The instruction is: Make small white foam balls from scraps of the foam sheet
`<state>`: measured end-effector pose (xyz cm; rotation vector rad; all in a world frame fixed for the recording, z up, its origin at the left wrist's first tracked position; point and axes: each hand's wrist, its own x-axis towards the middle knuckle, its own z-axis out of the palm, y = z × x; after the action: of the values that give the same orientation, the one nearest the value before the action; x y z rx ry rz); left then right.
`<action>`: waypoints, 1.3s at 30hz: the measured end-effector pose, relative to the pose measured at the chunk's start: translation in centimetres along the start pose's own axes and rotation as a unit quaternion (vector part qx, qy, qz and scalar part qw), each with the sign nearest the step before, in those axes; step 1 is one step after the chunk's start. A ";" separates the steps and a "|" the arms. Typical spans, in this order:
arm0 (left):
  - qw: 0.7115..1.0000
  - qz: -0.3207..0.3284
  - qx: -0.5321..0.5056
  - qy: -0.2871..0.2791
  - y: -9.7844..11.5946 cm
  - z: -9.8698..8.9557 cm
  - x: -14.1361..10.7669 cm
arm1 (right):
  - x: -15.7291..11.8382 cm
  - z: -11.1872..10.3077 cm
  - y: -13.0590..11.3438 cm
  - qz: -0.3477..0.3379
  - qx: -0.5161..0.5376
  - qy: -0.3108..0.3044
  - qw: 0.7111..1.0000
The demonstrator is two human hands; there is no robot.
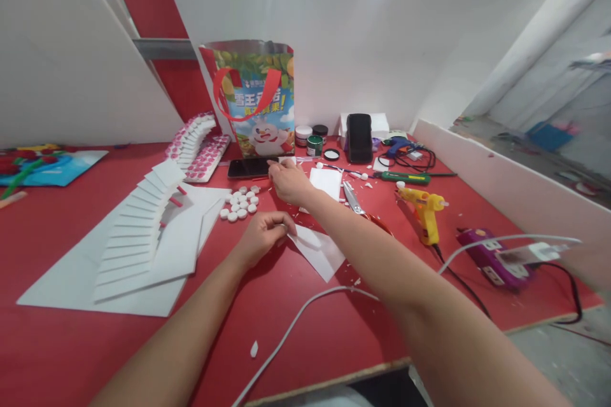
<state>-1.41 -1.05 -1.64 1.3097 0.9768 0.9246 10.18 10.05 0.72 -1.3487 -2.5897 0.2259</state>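
My left hand (pixel 267 236) is closed, its thumb and forefinger pinching the left corner of a white sheet (pixel 319 253) that lies on the red table. Farther forward, my right hand (pixel 289 182) reaches to the right end of a black phone (pixel 245 168); its fingers are bent, and whether they hold anything is too small to tell. Just left of my hands sits a cluster of small round white pieces (pixel 241 202). A second white piece (pixel 326 183) lies to the right of my right hand, beside scissors (pixel 353 197).
A fan of white strips (pixel 133 229) rests on boards at the left. A colourful bag (pixel 260 102) stands behind the phone. At the right are a yellow glue gun (pixel 424 211), a purple power strip (pixel 496 261) and a green-handled tool (pixel 405 177). A white cable (pixel 305 315) crosses the front.
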 end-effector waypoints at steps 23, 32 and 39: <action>1.000 0.003 -0.007 0.011 0.1 0.0 0.0 | -1.5 -1.6 -0.5 0.057 0.067 0.041 0.995; 0.997 0.041 -0.063 0.010 0.4 0.2 -0.5 | -11.0 -4.1 -3.4 0.148 0.311 -0.008 0.939; 0.997 0.073 -0.028 -0.010 1.4 0.4 -1.1 | -12.0 -2.4 -1.9 0.255 0.633 -0.036 0.730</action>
<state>-1.38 -2.12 -0.21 1.3542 0.8428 1.0413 15.98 -0.83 2.09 -1.2864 -1.2652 1.7282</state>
